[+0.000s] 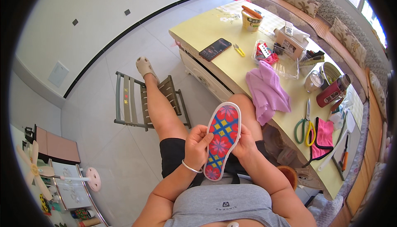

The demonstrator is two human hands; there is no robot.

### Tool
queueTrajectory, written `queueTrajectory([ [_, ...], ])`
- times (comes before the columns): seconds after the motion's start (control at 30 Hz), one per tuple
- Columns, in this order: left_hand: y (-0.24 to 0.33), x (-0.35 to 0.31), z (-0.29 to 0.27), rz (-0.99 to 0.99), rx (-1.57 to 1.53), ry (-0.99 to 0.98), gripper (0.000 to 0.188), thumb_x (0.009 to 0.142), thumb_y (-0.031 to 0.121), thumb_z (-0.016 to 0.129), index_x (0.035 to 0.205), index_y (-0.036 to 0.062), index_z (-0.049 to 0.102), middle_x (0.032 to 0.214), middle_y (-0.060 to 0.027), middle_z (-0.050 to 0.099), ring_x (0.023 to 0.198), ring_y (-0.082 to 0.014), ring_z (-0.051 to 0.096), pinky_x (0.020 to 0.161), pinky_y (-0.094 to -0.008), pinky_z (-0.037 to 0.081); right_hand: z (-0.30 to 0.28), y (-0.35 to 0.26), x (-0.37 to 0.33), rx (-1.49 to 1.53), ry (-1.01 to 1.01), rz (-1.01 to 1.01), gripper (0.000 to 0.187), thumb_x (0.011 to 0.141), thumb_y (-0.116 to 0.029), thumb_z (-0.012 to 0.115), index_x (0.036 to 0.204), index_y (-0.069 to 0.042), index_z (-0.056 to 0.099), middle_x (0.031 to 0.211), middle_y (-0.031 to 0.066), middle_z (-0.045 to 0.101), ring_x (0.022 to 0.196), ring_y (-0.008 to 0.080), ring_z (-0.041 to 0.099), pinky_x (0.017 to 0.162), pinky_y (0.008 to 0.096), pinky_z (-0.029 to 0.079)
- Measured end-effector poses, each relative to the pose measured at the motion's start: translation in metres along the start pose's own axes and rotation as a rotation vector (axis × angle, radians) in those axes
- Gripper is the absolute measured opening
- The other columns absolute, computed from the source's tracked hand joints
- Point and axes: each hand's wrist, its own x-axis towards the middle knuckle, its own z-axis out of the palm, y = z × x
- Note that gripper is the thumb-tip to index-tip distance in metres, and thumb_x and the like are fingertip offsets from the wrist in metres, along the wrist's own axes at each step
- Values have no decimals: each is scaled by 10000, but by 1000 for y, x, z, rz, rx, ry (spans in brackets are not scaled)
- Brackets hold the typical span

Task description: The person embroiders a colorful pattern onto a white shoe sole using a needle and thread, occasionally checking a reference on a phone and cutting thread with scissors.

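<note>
An embroidered shoe insole [223, 138] stands upright above my lap, its wide end up. Red ground, pink flower shapes and blue-and-yellow lattice cover its face, and a white border runs round it. My left hand [196, 147] grips its left edge with the thumb on the face. On the opposite edge my right hand [245, 142] holds it, the fingers partly hidden behind. The nearest things on the table to my right are a lilac towel [269, 90], scissors with green and yellow handles [305, 132] and a pink cloth piece with black edging [323, 138].
The yellow-topped table [198, 30] also bears a phone [215, 49], yellow snips [239, 50], a clear plastic tray [289, 70], a tissue box [292, 43] and a red flask [332, 91]. My leg rests across a folding stool [134, 103]. A white fan [37, 170] stands at lower left.
</note>
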Motion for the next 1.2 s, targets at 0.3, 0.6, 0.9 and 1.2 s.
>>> queueTrajectory([
  [0.3, 1, -3, 3, 20, -13, 39, 82, 909, -30, 597, 967, 6, 552, 860, -56, 642, 753, -82, 598, 749, -218, 497, -21, -5, 5, -358, 78, -240, 35, 936, -31, 566, 950, -50, 592, 742, -9, 611, 558, 37, 486, 495, 179, 394],
  [0.6, 8, -4, 5, -37, 2, 29, 86, 911, -6, 614, 968, 12, 553, 859, -50, 642, 744, -74, 600, 704, -209, 505, -16, 1, -4, -503, -136, -261, 173, 883, 36, 604, 1046, 1, 651, 993, 80, 701, 873, 149, 679, 780, 275, 563],
  [0.9, 4, 8, -5, -344, -485, -240, 183, 951, 148, 560, 1072, 13, 582, 758, -45, 545, 650, -156, 498, 575, -258, 417, 7, 3, -18, -1197, -273, -721, 93, 878, 71, 620, 960, 38, 651, 913, 61, 580, 793, 118, 648, 726, 236, 519],
  [1.2, -8, 11, -18, -516, -705, -196, 352, 1002, 336, 444, 1017, 4, 562, 705, -40, 480, 591, -136, 422, 540, -249, 387, 25, 14, -22, -1550, -376, -1095, 76, 855, 61, 645, 928, 40, 654, 858, 103, 603, 691, 168, 676, 599, 254, 545],
])
